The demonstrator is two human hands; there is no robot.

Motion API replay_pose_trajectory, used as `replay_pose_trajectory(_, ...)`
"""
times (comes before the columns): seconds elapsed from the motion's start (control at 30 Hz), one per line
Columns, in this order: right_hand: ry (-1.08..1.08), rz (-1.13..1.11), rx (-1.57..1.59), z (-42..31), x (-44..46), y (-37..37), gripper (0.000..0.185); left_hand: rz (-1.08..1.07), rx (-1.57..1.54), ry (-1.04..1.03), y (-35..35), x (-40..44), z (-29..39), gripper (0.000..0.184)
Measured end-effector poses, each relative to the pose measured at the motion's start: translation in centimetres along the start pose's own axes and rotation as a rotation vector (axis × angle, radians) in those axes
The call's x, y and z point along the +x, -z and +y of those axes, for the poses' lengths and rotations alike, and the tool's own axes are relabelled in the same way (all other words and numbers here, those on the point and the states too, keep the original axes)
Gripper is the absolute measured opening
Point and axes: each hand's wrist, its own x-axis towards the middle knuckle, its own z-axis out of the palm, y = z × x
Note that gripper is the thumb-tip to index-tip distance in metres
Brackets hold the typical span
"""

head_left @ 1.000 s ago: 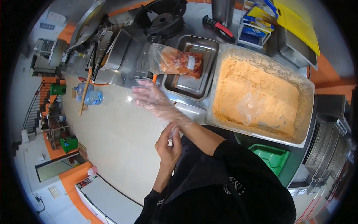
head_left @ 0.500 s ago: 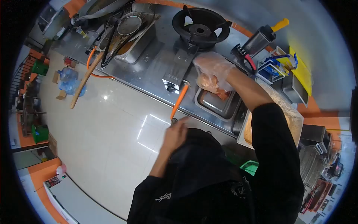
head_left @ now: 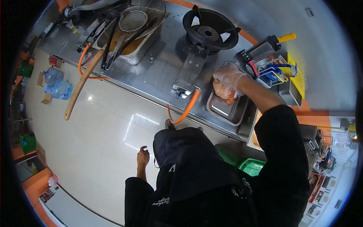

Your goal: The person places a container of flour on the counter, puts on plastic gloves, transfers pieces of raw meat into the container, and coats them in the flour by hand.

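My right hand (head_left: 230, 76), in a clear plastic glove, is closed around reddish-orange marinated meat (head_left: 224, 92), which looks like chicken. It holds the meat over a rectangular steel pan (head_left: 239, 118) on the counter. Glove and fingers cover part of the meat. Away from the counter, my bare left hand (head_left: 143, 156) hangs over the floor beside the dark apron. Its fingers are loosely bent and apart, with nothing in them.
A black gas burner (head_left: 208, 33) with an orange hose (head_left: 189, 108) stands left of the pan. Farther left, a wooden handle (head_left: 84, 85) juts over the counter edge near wire strainers (head_left: 133, 19). A knife holder (head_left: 263, 49) and yellow board (head_left: 296, 75) are at the wall.
My left hand has dropped away from the counter edge, down and to the left. The right hand still grips the meat over the pan. The whole view has shifted slightly.
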Motion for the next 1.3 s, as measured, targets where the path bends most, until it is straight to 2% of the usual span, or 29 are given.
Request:
replay_pose_trajectory(0.1,0.084,0.032,-0.065,-0.2,0.0,0.9,0.026,0.046,-0.089,0.036,-2.8,-1.6,-3.8,0.028)
replay_pose_trajectory(0.13,0.127,0.053,-0.098,-0.2,-0.1,1.3,0.028,0.046,-0.152,0.123,-4.1,-2.0,-5.7,0.028)
replay_pose_trajectory(0.2,0.186,-0.046,0.022,1.6,1.4,-0.4,0.036,0.041,-0.297,0.251,-5.9,-3.6,-7.8,0.027)
replay_pose_trajectory(0.23,0.216,-0.096,0.083,2.4,1.8,-1.0,0.04,0.056,-0.265,0.177,-6.4,-4.9,-8.2,0.028)
replay_pose_trajectory(0.33,0.219,0.007,0.083,1.9,0.1,-0.3,0.047,-0.007,-0.16,0.308,-5.8,-7.4,-5.5,0.028)
replay_pose_trajectory(0.43,0.206,-0.078,-0.013,2.0,1.3,-1.1,0.052,-0.026,-0.179,0.373,-6.2,-8.6,-5.6,0.029)
replay_pose_trajectory(0.53,0.128,-0.158,-0.115,1.3,1.6,0.0,0.052,-0.003,-0.328,0.453,-6.4,-9.0,-5.0,0.03)
replay_pose_trajectory(0.63,0.211,-0.265,-0.089,1.8,2.6,0.3,0.046,0.045,-0.511,0.535,-6.6,-8.4,-4.5,0.03)
replay_pose_trajectory(0.73,0.215,-0.362,0.015,1.9,2.8,1.4,0.045,0.113,-0.806,0.559,-8.4,-7.0,-6.9,0.031)
replay_pose_trajectory(0.83,0.092,-0.311,0.046,1.6,3.0,0.6,0.043,0.071,-0.736,0.584,-8.9,-5.8,-8.1,0.032)
replay_pose_trajectory(0.93,0.109,-0.301,-0.019,1.5,3.1,0.5,0.046,0.087,-0.784,0.599,-9.1,-5.1,-8.6,0.033)
replay_pose_trajectory(1.03,0.168,-0.365,0.16,2.7,3.0,1.3,0.051,0.069,-0.832,0.627,-9.0,-4.7,-8.8,0.034)
replay_pose_trajectory(1.13,0.035,-0.498,0.252,2.2,2.8,2.2,0.055,0.056,-0.883,0.654,-8.9,-4.7,-9.0,0.034)
replay_pose_trajectory(1.23,0.021,-0.488,0.276,2.6,4.0,0.6,0.048,0.057,-0.846,0.677,-8.9,-4.8,-8.8,0.033)
replay_pose_trajectory(1.3,0.088,-0.46,0.021,2.4,4.8,-0.1,0.044,0.057,-0.816,0.69,-9.0,-4.7,-8.6,0.033)
